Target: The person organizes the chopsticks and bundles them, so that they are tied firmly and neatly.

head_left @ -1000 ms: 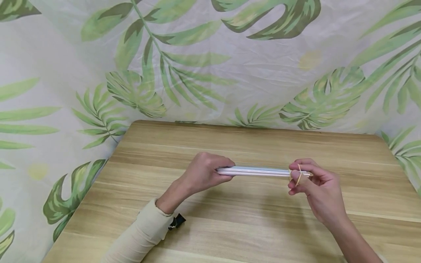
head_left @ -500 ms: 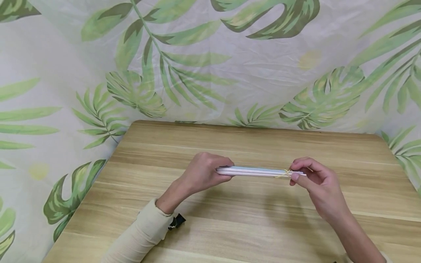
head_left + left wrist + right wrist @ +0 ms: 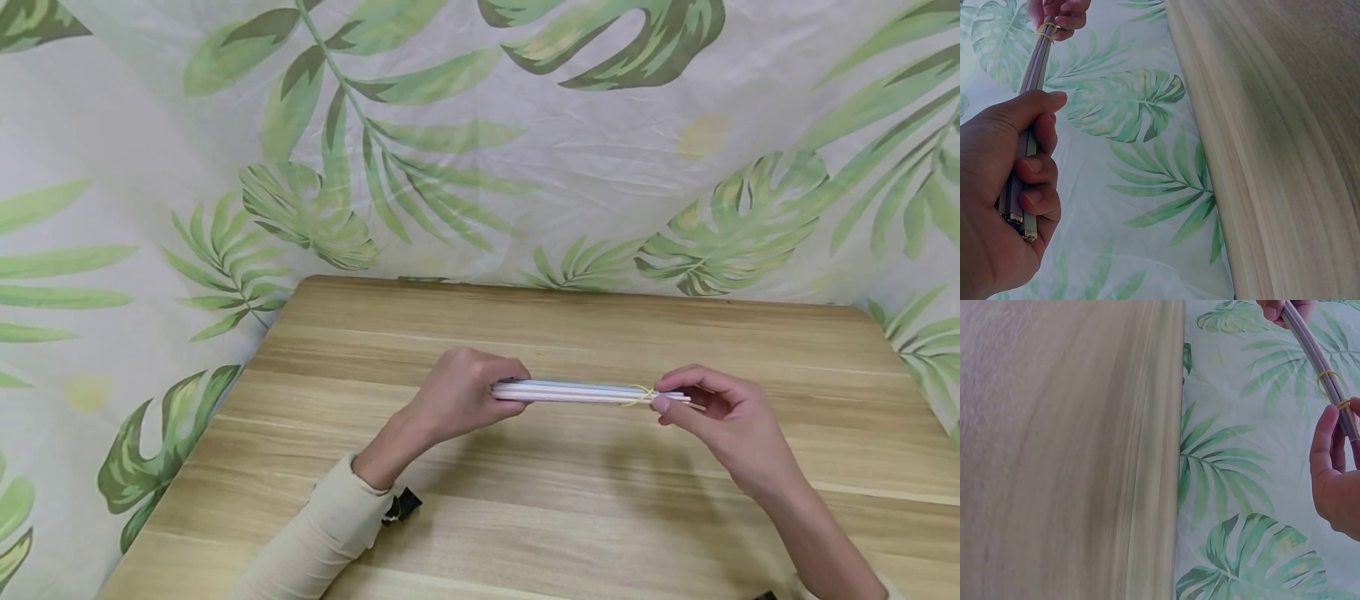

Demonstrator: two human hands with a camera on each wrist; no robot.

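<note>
Left hand (image 3: 461,396): fingers curled about one end of a bundle of sticks (image 3: 581,391), grasping it; thumb laid along the upper side. In the left wrist view the square butt ends lay in the palm, at about six o'clock, just below the curled fingers; the shaft ran out past the thumb toward twelve o'clock.

Right hand (image 3: 731,425): thumb and fingertips pinching the bundle near its other end. Stick tips of slightly uneven reach projected past the pinch at three o'clock, toward the palm.

Bundle of sticks: slender, straight, pale, with white, bluish and pinkish lengths side by side; held nearly level between the hands, at three o'clock from the left fingers and nine o'clock from the right.

Yellow band (image 3: 1343,404): thin, looped around the bundle at the right fingertips, one loop standing a little toward the left hand.

Left sleeve (image 3: 330,525): cream, between seven and eight o'clock of its hand; small black item (image 3: 402,506) beside the cuff, at seven.

Right sleeve (image 3: 885,590): partly cropped, between four and five o'clock of its hand.

Table (image 3: 600,525): wood-grained, below the bundle.

Cloth (image 3: 585,183): white, green-leaf print, at twelve o'clock beyond the table.
</note>
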